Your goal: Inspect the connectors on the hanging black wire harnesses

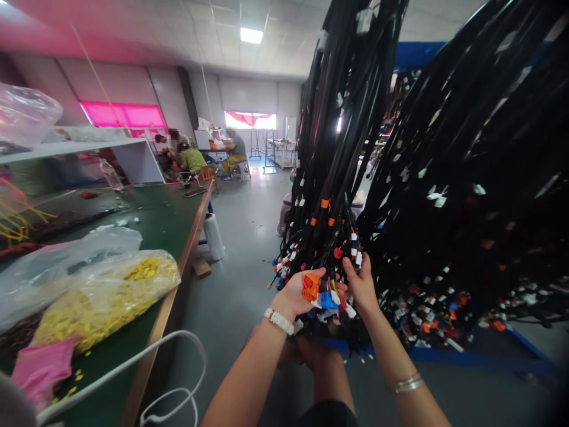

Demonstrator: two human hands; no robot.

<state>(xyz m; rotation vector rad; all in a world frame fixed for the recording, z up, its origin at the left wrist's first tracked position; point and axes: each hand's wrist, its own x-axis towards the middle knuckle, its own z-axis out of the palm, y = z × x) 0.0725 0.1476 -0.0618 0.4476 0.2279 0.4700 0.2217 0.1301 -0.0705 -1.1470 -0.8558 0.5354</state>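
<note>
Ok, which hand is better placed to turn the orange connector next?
Likely your left hand: the orange connector lies at its palm, while your right hand is across, beyond the blue connector.

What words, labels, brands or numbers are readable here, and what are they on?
No readable text anywhere.
White pieces among the black cables: too small and blurred to show any writing.
Orange connector at the left hand: no legible marking.
Clear bottle on the bench: nothing legible.
</note>
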